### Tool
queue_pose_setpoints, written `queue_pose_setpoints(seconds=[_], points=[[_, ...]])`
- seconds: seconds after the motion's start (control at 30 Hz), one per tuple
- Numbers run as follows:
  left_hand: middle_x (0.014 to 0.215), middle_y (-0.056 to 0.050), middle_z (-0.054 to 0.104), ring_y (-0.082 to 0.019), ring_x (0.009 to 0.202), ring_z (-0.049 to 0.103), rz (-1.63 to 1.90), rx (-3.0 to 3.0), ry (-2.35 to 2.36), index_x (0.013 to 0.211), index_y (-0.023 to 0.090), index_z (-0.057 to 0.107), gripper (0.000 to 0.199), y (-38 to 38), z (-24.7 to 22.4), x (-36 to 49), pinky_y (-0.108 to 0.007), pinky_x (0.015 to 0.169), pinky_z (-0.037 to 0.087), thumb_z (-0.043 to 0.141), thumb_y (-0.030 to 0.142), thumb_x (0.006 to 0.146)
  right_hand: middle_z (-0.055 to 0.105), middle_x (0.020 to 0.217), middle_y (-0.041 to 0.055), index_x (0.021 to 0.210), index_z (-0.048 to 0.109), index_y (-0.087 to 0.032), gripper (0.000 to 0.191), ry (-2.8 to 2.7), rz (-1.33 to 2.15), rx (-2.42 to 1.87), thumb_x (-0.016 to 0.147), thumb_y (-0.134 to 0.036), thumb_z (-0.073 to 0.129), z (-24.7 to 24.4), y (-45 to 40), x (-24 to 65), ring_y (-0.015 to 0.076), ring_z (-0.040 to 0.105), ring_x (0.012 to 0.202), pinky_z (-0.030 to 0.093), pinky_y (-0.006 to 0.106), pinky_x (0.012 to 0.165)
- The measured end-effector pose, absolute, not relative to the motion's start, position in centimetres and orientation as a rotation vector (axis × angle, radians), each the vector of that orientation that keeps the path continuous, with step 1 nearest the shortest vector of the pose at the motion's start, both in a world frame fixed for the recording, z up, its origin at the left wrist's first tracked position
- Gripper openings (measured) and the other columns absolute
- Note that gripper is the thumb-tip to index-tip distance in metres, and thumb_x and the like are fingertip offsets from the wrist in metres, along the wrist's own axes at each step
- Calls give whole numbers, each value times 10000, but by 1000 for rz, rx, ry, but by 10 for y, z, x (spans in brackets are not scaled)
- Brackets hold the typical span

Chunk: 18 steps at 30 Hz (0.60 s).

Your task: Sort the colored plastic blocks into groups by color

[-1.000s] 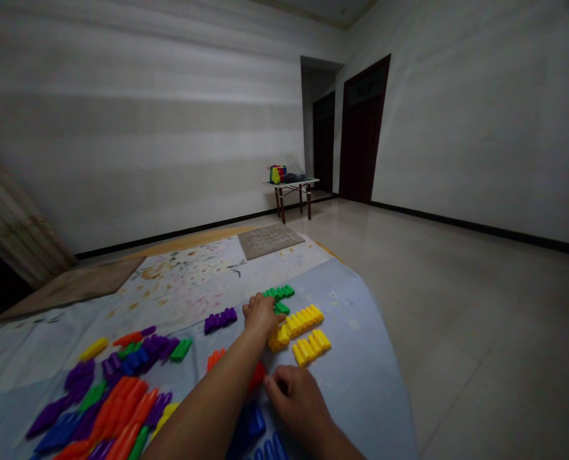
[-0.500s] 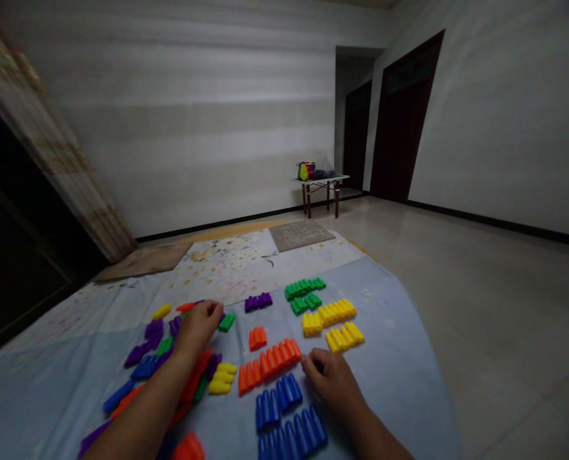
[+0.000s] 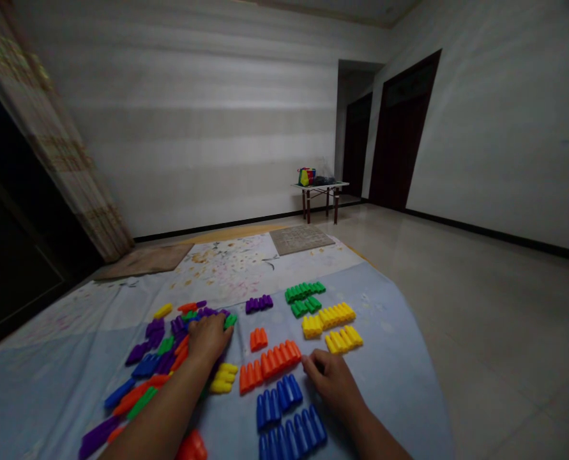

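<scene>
My left hand reaches palm-down onto a mixed pile of bullet-shaped plastic pieces. Its thumb stands apart from the other fingers, beside a green piece and purple pieces; the palm side is hidden. My right hand rests on the cloth with fingers curled and thumb near the index fingertip, nothing visible in it. It lies at the right end of a row of orange pieces. Blue pieces lie in rows nearer me, and yellow pieces beyond the right hand.
Green rows and a purple row lie farther back on the flowered cloth. Two mats lie at the far edge. A small table bearing a colourful object stands by the wall.
My left hand has moved down toward me onto the pile, its fingers opening from a pinch. My right hand has stayed in place. The camera view has tilted slightly up.
</scene>
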State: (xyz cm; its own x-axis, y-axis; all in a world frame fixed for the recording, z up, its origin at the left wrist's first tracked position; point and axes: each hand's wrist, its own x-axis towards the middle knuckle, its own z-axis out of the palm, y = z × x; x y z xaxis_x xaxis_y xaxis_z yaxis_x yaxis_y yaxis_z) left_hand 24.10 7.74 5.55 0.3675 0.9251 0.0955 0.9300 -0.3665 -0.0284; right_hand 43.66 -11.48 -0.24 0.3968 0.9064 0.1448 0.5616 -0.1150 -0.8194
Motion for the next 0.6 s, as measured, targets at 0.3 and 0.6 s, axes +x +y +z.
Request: queue_pose_setpoints(seconds=[0.3,0.6], points=[[1092,-144,652,-330,1041,563,5,-2596,-1733,1085,191,600,496,77,59,233,-459,834,368,474,527,743,458,536,-31,562,468,-171,350,-1283,500,-1795,851,-364,431,-1,-116,436,105,442,532,280,222,515],[1302,-84,542,-265,1194,480,100,-2785,-1626,1190,259,551,475,94,49,229,-422,957,322,507,257,717,470,538,-34,559,471,-171,325,-1258,502,-1833,840,-334,456,0,-115,436,100,446,530,285,215,526]])
